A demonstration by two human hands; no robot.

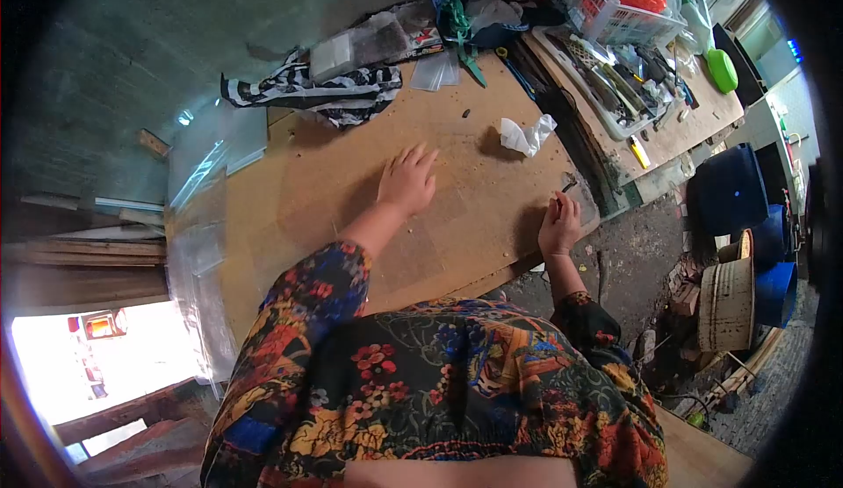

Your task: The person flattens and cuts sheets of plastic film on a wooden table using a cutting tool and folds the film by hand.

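Worktop (pixel 325 172) of brown board is the biggest thing, and both hands are at it. On it, by the left wrist, is what looks like a thin clear plastic sheet (pixel 399 255); its edges are too faint to tell which way it is long. The left hand (pixel 408 181) is nearer to it and lies palm down, fingers a bit apart, gripping nothing. The right hand (pixel 560 223) is by the right edge, fingers bent and close together; I cannot tell if they pinch anything. A crumpled white wad (pixel 527 135) sits past the right fingers and a little to their left. Smallest is a dark bit (pixel 570 184), just beyond the right fingertips, its long way slanting.
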